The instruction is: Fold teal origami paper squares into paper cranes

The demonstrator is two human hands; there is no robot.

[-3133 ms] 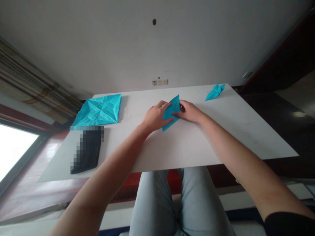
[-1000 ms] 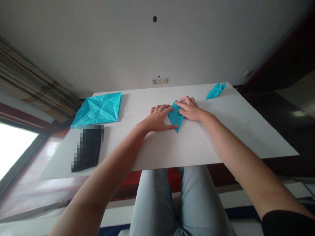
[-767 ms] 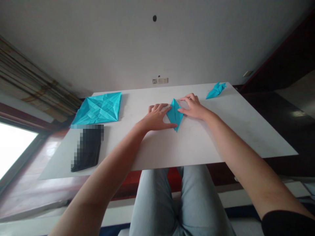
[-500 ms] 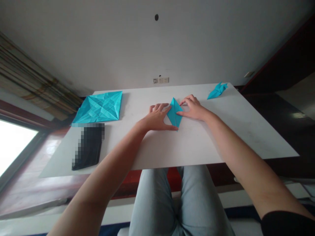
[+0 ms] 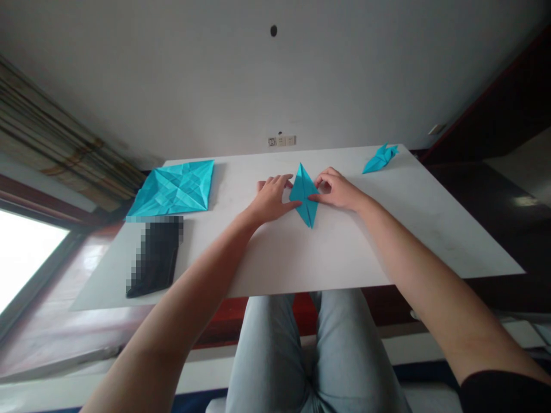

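A blue folded paper (image 5: 305, 192), diamond-shaped with a crease down its middle, is between my hands over the white table. My right hand (image 5: 339, 190) pinches its right corner, thumb on the front and index finger curled at the edge. On the opposite side, my left hand (image 5: 272, 198) has its thumb on the left edge and its fingers at or behind that edge. The undersides of the fingers are partly hidden.
An unfolded, creased blue sheet (image 5: 176, 188) lies on the left of the white table (image 5: 275, 261). Nearer me is a dark, flat, partly pixelated object (image 5: 155, 258). A finished-looking blue origami figure (image 5: 380, 159) rests at the back right.
My left thumb has moved up from the bottom tip to the left edge. The folded paper is slightly raised or tilted, its top point higher. My right hand keeps its pinch.
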